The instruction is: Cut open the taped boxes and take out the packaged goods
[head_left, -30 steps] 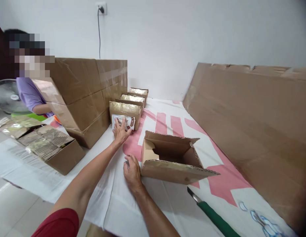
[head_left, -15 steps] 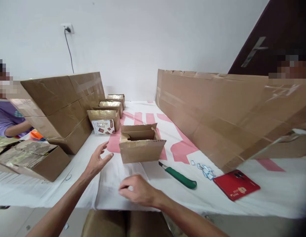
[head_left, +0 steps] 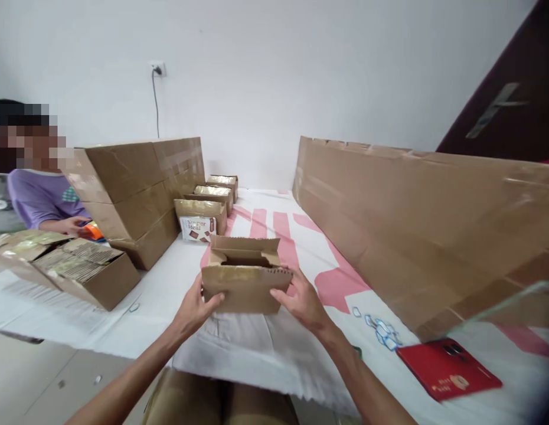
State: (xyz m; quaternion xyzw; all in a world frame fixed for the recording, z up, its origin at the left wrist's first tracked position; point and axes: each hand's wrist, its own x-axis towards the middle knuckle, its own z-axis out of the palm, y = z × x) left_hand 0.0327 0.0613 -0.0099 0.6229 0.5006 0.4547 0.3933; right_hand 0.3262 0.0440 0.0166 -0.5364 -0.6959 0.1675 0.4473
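A small open cardboard box (head_left: 245,292) is in front of me, its top flaps standing up. My left hand (head_left: 197,304) grips its left side, thumb on the front face. On the right side my right hand (head_left: 298,295) holds it the same way. What lies inside the box is hidden by its front panel. Beyond it to the left stands a row of small boxes, the nearest a carton with a "Super Meal" label (head_left: 198,229). The green utility knife (head_left: 358,352) is mostly covered by my right forearm.
Stacked large cartons (head_left: 137,195) rise at the left and a long cardboard panel (head_left: 411,230) at the right. A red phone (head_left: 449,369) lies near blue-edged scraps (head_left: 383,332). At left, a person in purple (head_left: 44,198) sits behind filled open boxes (head_left: 108,277).
Both my hands have moved to the open cardboard box and taken hold of its sides. The box is now nearer to me. My view has shifted somewhat left.
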